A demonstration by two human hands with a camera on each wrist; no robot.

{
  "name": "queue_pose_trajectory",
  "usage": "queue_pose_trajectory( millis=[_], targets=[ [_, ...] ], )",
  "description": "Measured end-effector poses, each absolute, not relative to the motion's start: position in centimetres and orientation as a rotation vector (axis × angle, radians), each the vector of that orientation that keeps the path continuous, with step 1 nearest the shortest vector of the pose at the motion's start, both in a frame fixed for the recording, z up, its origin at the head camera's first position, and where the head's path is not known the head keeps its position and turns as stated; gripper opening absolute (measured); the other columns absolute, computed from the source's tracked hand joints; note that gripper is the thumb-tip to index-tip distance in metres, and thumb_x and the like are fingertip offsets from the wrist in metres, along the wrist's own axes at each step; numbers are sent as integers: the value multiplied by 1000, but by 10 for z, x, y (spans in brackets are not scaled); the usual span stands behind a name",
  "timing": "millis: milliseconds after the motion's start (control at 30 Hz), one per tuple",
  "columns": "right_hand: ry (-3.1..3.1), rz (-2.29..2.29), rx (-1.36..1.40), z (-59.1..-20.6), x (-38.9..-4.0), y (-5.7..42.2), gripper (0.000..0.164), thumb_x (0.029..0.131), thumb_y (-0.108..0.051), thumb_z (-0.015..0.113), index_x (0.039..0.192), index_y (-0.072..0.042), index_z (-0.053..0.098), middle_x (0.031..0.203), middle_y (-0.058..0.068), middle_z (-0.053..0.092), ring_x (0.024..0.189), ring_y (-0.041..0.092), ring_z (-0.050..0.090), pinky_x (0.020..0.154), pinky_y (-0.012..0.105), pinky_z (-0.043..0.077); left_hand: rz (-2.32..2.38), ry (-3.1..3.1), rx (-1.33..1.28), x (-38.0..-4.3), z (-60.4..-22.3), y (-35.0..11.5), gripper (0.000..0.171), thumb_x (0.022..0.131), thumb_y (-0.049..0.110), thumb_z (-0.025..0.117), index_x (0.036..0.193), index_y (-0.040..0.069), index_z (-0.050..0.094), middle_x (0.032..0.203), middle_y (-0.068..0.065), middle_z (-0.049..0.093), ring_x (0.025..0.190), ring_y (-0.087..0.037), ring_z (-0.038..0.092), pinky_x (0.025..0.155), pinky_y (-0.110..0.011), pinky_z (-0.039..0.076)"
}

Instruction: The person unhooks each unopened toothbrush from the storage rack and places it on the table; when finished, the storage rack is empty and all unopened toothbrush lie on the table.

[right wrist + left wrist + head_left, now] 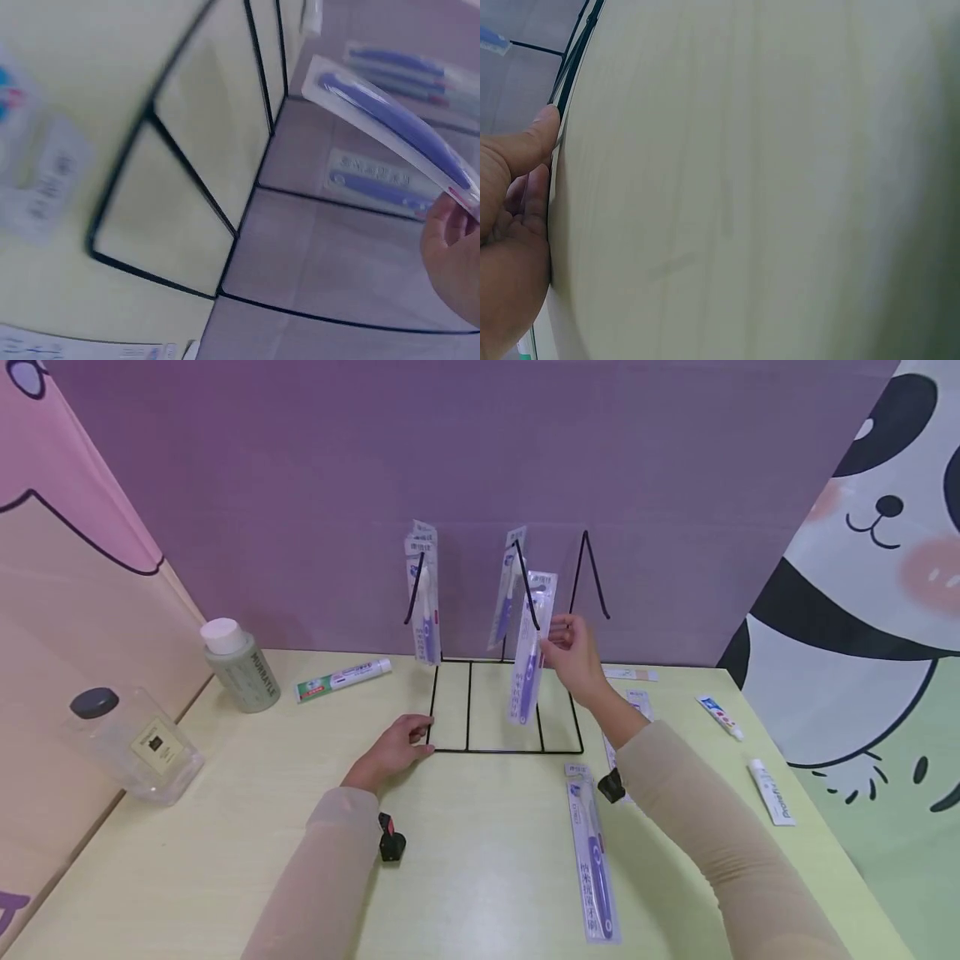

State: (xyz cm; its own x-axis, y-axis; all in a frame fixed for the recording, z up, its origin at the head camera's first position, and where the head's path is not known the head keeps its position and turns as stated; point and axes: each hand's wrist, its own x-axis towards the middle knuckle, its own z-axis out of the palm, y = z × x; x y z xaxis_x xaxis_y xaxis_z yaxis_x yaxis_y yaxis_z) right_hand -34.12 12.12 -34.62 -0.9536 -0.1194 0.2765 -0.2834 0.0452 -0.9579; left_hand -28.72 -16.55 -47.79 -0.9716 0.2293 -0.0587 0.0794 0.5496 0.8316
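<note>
A black wire display rack (468, 714) stands at the back of the table. My left hand (393, 747) holds the left side of its base; in the left wrist view the thumb (536, 142) lies against the wire. Between the fingers of my right hand (577, 656) is a packaged toothbrush (531, 652), pinched by its edge at the middle prong. The package hangs upright there; whether the prong passes through it I cannot tell. Behind it hangs another packaged toothbrush (506, 593). More than one toothbrush pack (426, 602) hangs on the left prong. The right prong (588, 568) is bare.
A packaged toothbrush (592, 860) lies at the front, with more packs (639, 700) partly behind my right arm. Toothpaste tubes (343, 679) lie left, and two small tubes (771, 793) right. A grey bottle (242, 668) and a clear bottle (142, 747) stand left. A purple backdrop (300, 510) rises behind.
</note>
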Motion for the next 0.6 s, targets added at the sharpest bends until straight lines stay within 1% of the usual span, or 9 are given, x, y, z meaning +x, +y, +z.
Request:
queue_pose_trajectory(
  millis=[67,167,433,600],
  targets=[
    [-2283,2077,381,-353,-325,126,44,87,5,53,125,1,32,98,19,54,81,22,55,68,35,52,1398,2615,264,-287,-478,-166,50,86,6,61,132,0,42,129,-16,37,113,-29,42,96,-39,34],
    [-2397,2153,304,-366,-301,133,45,87,4,53,126,-1,31,98,18,52,81,24,54,68,39,52,1405,2599,262,-287,-479,-167,50,86,7,61,132,1,41,131,-16,35,115,-28,41,96,-39,34],
    [-2681,2298,117,-414,-236,145,46,85,7,55,124,-4,33,90,15,47,71,24,54,63,41,52,1409,2590,236,-287,-474,-167,51,86,5,61,133,0,41,130,-16,36,114,-29,40,97,-39,33],
    [-2800,2253,41,-435,-211,147,45,84,8,55,122,-2,34,91,17,48,70,25,56,62,41,52,1425,2586,250,-288,-476,-166,51,85,3,61,132,-1,41,129,-17,37,112,-29,41,96,-39,33]
  ],
)
